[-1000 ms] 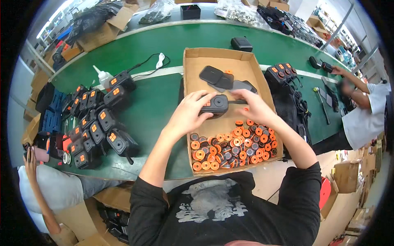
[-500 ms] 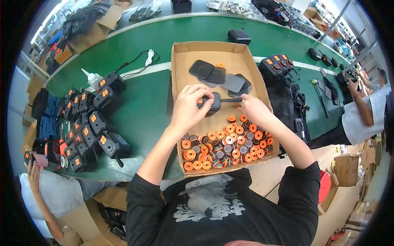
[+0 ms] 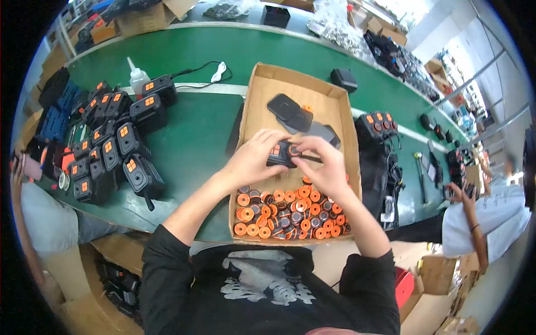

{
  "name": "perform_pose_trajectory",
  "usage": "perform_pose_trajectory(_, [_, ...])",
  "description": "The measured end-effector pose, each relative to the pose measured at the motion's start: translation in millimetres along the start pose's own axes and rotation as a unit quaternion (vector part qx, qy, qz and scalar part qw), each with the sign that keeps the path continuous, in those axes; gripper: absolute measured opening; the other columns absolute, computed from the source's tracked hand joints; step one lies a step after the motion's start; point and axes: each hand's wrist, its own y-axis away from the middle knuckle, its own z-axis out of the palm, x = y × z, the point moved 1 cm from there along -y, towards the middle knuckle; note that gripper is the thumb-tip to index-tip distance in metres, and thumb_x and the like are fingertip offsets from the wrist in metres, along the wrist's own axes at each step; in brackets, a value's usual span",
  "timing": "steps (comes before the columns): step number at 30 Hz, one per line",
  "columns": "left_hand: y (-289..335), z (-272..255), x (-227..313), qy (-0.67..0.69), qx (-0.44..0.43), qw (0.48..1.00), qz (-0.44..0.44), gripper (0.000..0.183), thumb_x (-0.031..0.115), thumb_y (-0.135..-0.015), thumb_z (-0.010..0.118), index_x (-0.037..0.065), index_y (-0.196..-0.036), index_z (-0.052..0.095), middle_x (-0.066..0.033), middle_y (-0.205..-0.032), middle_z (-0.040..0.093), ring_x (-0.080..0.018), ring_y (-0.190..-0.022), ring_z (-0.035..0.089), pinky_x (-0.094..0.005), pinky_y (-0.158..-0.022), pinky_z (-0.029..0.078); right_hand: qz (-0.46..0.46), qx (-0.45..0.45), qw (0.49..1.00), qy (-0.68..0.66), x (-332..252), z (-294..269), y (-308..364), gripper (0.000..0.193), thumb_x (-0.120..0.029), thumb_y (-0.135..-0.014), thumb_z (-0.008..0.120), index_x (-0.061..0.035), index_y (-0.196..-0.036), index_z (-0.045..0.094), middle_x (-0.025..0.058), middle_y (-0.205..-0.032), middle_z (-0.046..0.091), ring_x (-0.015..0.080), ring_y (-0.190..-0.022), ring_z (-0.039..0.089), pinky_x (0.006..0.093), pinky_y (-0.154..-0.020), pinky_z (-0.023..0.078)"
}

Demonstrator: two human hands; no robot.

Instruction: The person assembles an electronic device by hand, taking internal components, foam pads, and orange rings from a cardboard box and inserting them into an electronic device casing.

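My left hand (image 3: pixel 254 161) grips a small black device (image 3: pixel 275 158) with orange square buttons on its face, above an open cardboard box (image 3: pixel 252 103). My right hand (image 3: pixel 326 167) closes its thumb and fingers around a round black knob with an orange ring (image 3: pixel 293 149) at the device's right end. Whether the knob is seated is hidden by my fingers. A short black rod juts from the device beneath my right fingers. Many orange and black knobs (image 3: pixel 290 215) lie heaped in the near part of the box. Flat black pads (image 3: pixel 283 106) overlap farther back in it.
Several black devices with orange buttons (image 3: pixel 127 137) crowd the green bench at left, near a white squeeze bottle (image 3: pixel 138 79) and a cable. Knob-fitted devices (image 3: pixel 379 125) stand right of the box; a black case (image 3: pixel 343 80) sits behind. Co-workers occupy both sides.
My right hand has moved from the black rod to the device's face and now pinches a knob there. My left hand has tilted the device. The whole view has shifted and turned slightly.
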Motion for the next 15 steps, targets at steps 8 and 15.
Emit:
perform_pose_trajectory(8, [5.2, -0.7, 4.1, 0.001, 0.008, 1.000, 0.012, 0.065, 0.020, -0.069, 0.081, 0.005, -0.123, 0.049, -0.0152, -0.118, 0.056, -0.0343, -0.114, 0.053, -0.0413, -0.096, 0.046, 0.070, -0.001, 0.997, -0.018, 0.2, 7.2, 8.7, 0.035, -0.001, -0.076, 0.074, -0.0022, -0.110, 0.063, 0.0117, -0.106, 0.067, 0.0230, -0.103, 0.065, 0.0324, -0.090, 0.050])
perform_pose_trajectory(15, [1.2, -1.3, 5.7, -0.019, -0.018, 1.000, -0.016, 0.068, 0.021, -0.068, 0.082, 0.005, -0.126, 0.049, -0.0149, -0.120, 0.055, -0.0353, -0.115, 0.052, -0.0417, -0.096, 0.045, 0.031, -0.002, 0.999, -0.029, 3.8, 4.9, 6.2, 0.035, -0.002, -0.075, 0.074, -0.0028, -0.108, 0.065, 0.0116, -0.104, 0.063, 0.0251, -0.097, 0.063, 0.0335, -0.086, 0.052])
